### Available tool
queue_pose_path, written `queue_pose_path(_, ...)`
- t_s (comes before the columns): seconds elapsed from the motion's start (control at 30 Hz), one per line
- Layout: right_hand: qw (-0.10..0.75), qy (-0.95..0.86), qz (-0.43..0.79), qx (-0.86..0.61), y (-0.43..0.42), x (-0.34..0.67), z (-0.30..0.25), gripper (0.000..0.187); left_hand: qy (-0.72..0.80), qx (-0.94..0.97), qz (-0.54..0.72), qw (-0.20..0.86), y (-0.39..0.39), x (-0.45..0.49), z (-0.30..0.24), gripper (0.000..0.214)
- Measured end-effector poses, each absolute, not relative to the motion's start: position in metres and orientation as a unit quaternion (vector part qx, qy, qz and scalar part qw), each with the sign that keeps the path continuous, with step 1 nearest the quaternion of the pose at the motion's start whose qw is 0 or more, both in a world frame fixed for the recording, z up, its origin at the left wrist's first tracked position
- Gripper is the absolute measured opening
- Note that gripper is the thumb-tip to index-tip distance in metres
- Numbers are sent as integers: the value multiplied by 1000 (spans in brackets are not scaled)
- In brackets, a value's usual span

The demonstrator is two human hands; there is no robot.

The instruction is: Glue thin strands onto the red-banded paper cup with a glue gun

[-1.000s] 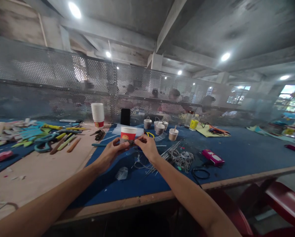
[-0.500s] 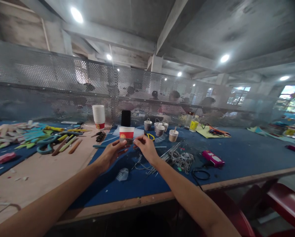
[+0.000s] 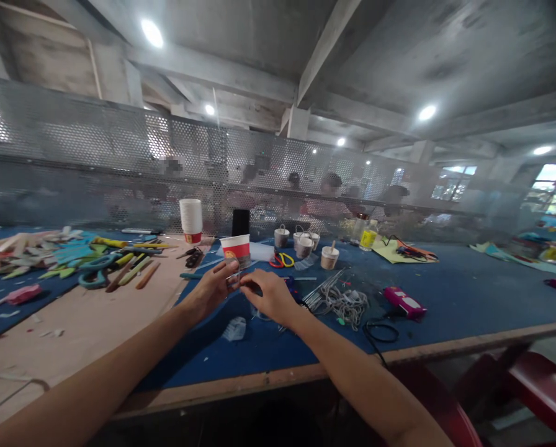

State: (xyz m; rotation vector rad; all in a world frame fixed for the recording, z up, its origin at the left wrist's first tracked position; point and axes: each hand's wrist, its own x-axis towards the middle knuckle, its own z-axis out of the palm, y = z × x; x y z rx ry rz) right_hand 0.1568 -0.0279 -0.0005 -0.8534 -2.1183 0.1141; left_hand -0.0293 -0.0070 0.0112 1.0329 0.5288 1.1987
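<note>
One paper cup (image 3: 236, 249) projects above the left hand's (image 3: 210, 288) fingers (image 3: 232, 266).

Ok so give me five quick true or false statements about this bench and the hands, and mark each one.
1. The left hand holds a red-banded paper cup. True.
2. The right hand grips the red and yellow scissors. False: the scissors lie beyond it, and its bent fingers are close to the cup.
3. The stack of cups stands right of the black slab. False: it stands to the left.
4. A yellow-labelled bottle stands upright near the perforated screen. True.
5. The magenta device lies left of the grey cord bundle. False: it lies to the right.
</note>
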Motion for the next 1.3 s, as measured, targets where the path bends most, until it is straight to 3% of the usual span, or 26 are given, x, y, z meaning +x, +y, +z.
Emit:
queue_pose_path(0.17,344,-862,-8,-371,-28,160,2,10,218,410,519,718,-1,-36,10,28)
queue_pose_path(0.33,318,-811,3,-491,-27,180,18,26,253,361,524,729,-2,-42,16,12)
queue_pose_path(0.4,294,-760,0,-580,-24,196,26,28,266,353,528,725,-3,-42,18,14)
queue_pose_path(0.57,130,-710,26,-692,-18,229,27,38,284,364,525,714,-4,-41,18,22)
queue_pose_path(0.77,92,-685,46,-721,-13,235,16,48,300,401,524,689,-5,-41,17,28)
queue_pose_path(0.93,138,-686,73,-710,-11,239,12,39,296,394,524,694,-2,-42,14,31)
queue_pose_path(1.1,248,-670,100,-693,-7,245,18,43,287,392,525,699,-1,-42,13,28)
queue_pose_path(1.3,540,-611,380,-437,-17,227,25,50,294,401,532,686,-6,-40,18,24)
